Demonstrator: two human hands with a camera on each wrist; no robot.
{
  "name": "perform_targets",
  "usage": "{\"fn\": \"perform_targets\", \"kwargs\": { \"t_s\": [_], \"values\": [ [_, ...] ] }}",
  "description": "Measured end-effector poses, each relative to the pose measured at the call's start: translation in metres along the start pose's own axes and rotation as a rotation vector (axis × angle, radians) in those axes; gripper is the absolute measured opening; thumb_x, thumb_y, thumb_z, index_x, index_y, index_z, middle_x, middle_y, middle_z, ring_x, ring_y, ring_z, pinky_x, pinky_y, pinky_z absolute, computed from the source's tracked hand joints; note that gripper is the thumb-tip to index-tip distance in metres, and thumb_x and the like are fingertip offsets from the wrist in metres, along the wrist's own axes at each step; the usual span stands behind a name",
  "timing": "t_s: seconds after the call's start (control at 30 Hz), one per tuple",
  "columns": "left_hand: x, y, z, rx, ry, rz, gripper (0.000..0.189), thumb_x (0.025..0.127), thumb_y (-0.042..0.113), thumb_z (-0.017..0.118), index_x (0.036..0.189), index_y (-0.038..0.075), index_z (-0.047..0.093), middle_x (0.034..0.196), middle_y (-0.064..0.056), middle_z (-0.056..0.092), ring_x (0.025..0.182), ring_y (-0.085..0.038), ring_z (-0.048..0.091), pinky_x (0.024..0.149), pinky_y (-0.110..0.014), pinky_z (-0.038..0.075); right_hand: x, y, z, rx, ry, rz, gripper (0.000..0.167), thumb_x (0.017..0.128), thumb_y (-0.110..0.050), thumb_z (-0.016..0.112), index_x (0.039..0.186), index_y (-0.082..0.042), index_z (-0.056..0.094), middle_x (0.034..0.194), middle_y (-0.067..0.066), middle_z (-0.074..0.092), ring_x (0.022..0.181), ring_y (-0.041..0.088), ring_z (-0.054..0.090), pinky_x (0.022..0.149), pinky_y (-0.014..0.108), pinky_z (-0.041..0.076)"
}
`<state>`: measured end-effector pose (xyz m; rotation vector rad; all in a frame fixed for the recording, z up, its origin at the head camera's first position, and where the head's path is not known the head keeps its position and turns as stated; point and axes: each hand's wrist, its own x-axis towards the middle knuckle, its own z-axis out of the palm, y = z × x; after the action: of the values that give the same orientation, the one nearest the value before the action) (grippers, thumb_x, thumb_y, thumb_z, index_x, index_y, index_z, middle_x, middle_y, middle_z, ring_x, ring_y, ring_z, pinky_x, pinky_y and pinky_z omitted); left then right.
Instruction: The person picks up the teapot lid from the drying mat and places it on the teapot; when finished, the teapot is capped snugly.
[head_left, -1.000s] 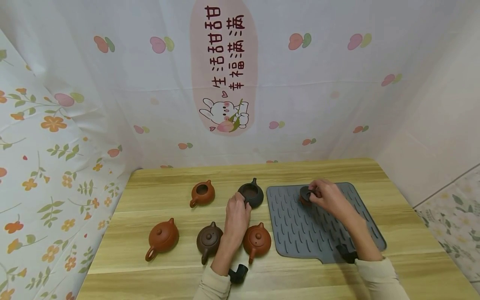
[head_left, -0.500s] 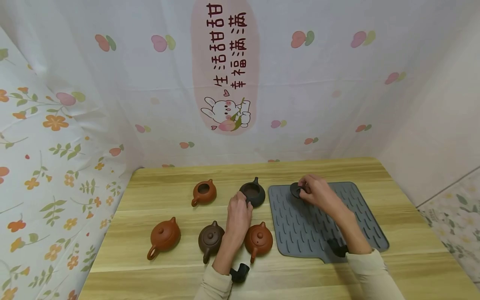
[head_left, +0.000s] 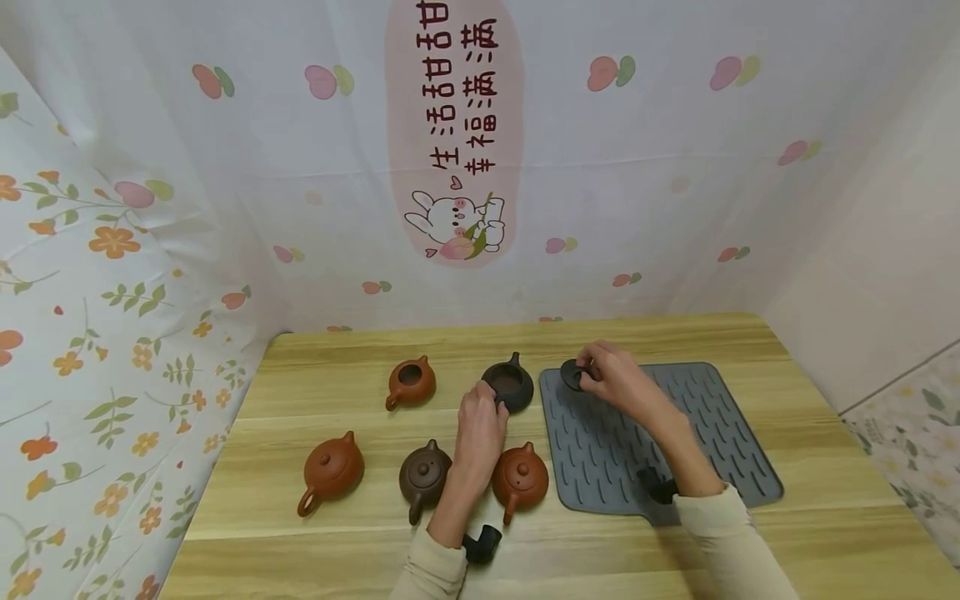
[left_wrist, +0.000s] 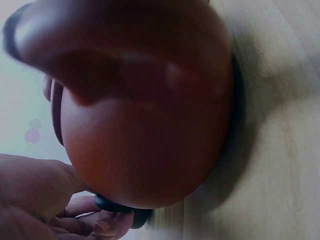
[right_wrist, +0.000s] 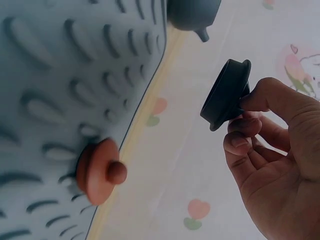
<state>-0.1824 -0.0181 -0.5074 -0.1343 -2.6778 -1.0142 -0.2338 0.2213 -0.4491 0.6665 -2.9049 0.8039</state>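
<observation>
My left hand (head_left: 478, 429) grips the handle of a lidless black teapot (head_left: 519, 398), which stands on the wooden table left of the grey mat. In the left wrist view the fingers curl round its dark handle (left_wrist: 116, 205), and an orange teapot (left_wrist: 145, 145) hides most of the pot. My right hand (head_left: 622, 383) pinches a black teapot lid (head_left: 572, 375) by its knob, tilted in the air above the mat's far left corner. The right wrist view shows the lid's rim (right_wrist: 227, 90) clear of the mat. An orange lid (right_wrist: 100, 172) lies on the mat, hidden in the head view.
A ribbed grey mat (head_left: 600, 475) covers the table's right part. An open orange teapot (head_left: 412, 383) stands at the back left. Nearer stand a lidded orange teapot (head_left: 333, 471), a lidded brown teapot (head_left: 423, 479) and another lidded orange one (head_left: 521, 479) beside my left forearm.
My right hand has carried the black lid leftward across the mat, from over the orange lid toward the black teapot. My left hand keeps its grip on the teapot's handle.
</observation>
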Motion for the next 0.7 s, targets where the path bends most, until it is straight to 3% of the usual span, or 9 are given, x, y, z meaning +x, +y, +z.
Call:
{"fn": "perform_targets", "kwargs": {
  "t_s": [0.37, 0.6, 0.7],
  "values": [
    [-0.001, -0.002, 0.002, 0.011, 0.027, 0.029, 0.018, 0.097, -0.005, 0.077, 0.102, -0.01, 0.061, 0.094, -0.026, 0.068, 0.091, -0.043, 0.071, 0.079, -0.05, 0.063, 0.014, -0.011, 0.009, 0.018, -0.009, -0.05, 0.012, 0.095, 0.008, 0.066, 0.105, 0.002, 0.067, 0.1, 0.014, 0.062, 0.076, 0.017, 0.049, 0.069, 0.034, 0.044],
    [0.004, -0.041, 0.044, -0.014, 0.087, 0.041, 0.022, 0.097, 0.002, 0.08, 0.103, -0.003, 0.061, 0.093, -0.021, 0.068, 0.089, -0.039, 0.071, 0.076, -0.048, 0.063, 0.021, -0.018, 0.017, 0.014, 0.004, -0.097, 0.012, 0.093, 0.009, 0.066, 0.103, 0.003, 0.068, 0.101, 0.016, 0.063, 0.075, 0.017, 0.049, 0.068, 0.034, 0.044],
    [0.003, -0.041, 0.047, 0.041, 0.091, 0.067, 0.022, 0.098, 0.004, 0.08, 0.104, -0.004, 0.06, 0.095, -0.022, 0.068, 0.092, -0.037, 0.072, 0.078, -0.045, 0.063, 0.025, -0.021, 0.021, 0.012, 0.003, -0.118, 0.012, 0.093, 0.01, 0.067, 0.103, 0.003, 0.068, 0.1, 0.015, 0.064, 0.075, 0.016, 0.049, 0.067, 0.033, 0.044]
  ]
}}
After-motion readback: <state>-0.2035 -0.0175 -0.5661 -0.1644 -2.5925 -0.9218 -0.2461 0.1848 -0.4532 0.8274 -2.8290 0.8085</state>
